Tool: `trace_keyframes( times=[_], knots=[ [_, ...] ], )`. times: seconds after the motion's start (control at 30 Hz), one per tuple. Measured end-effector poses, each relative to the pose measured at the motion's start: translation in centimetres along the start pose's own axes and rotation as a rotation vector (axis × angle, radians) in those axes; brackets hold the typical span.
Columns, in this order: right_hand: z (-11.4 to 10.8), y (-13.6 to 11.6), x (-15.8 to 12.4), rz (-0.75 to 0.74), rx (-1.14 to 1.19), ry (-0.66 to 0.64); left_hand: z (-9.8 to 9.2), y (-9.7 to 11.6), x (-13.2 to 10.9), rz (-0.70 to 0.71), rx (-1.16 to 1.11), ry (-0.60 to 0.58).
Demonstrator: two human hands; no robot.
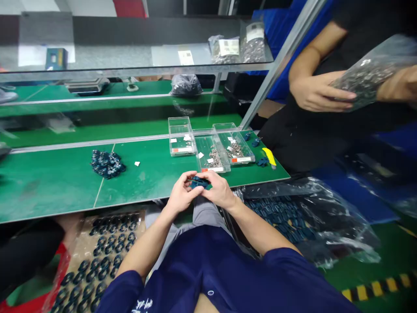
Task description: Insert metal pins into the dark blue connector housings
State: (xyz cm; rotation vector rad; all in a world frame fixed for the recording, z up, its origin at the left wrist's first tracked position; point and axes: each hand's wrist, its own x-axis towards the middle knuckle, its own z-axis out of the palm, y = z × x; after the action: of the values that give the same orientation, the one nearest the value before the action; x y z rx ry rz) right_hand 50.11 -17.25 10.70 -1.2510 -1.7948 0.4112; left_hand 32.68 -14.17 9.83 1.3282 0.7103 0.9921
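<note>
The left hand (180,193) and right hand (220,189) close narrowly on a small dark-blue plastic part (199,183), just above a green bench mat (65,187), a clear plastic box (203,148) of silver metal pieces (215,158) beyond the fingers (213,177)

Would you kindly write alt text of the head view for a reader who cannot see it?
A person's left hand and right hand hold a dark blue part over a green workbench, near clear plastic boxes of metal parts. Beside them, a co-worker holds a clear bag of metal parts.
</note>
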Motion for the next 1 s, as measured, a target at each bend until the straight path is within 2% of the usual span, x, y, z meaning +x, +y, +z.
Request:
trace_keyframes(
  times=[0.07, 0.13, 0.2, 0.33, 0.4, 0.47, 0.57, 0.63, 0.7, 0.73, 0.83, 0.87, 0.93, 1.0],
  knots=[
    [0.8, -0.4, 1.1, -0.086, 0.032, -0.04, -0.8, -0.3, 0.0, 0.015, -0.099, 0.108],
    [1.6, -0.6, 1.8, -0.071, 0.138, -0.069, -1.7, -0.9, -0.1, -0.005, -0.231, 0.186],
    [2.4, -0.7, 2.4, -0.021, 0.254, -0.074, -2.5, -1.3, -0.2, -0.054, -0.353, 0.215],
    [3.1, -0.7, 3.3, -0.016, 0.282, -0.037, -3.3, -1.9, -0.3, -0.142, -0.452, 0.155],
    [3.1, -0.3, 3.4, -0.035, 0.239, -0.055, -3.6, -2.1, -0.3, -0.123, -0.382, 0.113],
    [3.0, 0.5, 3.1, -0.022, 0.216, -0.132, -3.9, -2.4, -0.2, -0.077, -0.249, 0.047],
    [2.6, 2.4, 2.0, 0.085, 0.26, -0.253, -4.3, -2.8, 0.2, -0.092, -0.019, -0.128],
    [1.6, 3.9, 1.8, 0.141, 0.329, -0.368, -4.2, -3.2, 0.5, -0.146, 0.135, -0.192],
    [-0.3, 5.7, 2.7, 0.185, 0.308, -0.423, -3.8, -3.8, 0.8, -0.188, 0.243, -0.167],
    [-1.5, 6.8, 3.7, 0.215, 0.253, -0.399, -3.7, -4.2, 0.8, -0.202, 0.271, -0.137],
    [-4.7, 10.7, 7.8, 0.334, 0.032, -0.194, -3.3, -5.6, 0.6, -0.237, 0.268, -0.063],
    [-5.1, 12.0, 9.1, 0.356, -0.008, -0.183, -3.3, -6.1, 0.5, -0.249, 0.255, -0.046],
    [-4.7, 14.5, 11.1, 0.38, -0.041, -0.251, -3.2, -6.9, 0.3, -0.278, 0.221, -0.019],
    [-2.8, 16.2, 12.1, 0.407, -0.054, -0.336, -3.1, -7.4, 0.1, -0.297, 0.187, 0.009]
  ],
)
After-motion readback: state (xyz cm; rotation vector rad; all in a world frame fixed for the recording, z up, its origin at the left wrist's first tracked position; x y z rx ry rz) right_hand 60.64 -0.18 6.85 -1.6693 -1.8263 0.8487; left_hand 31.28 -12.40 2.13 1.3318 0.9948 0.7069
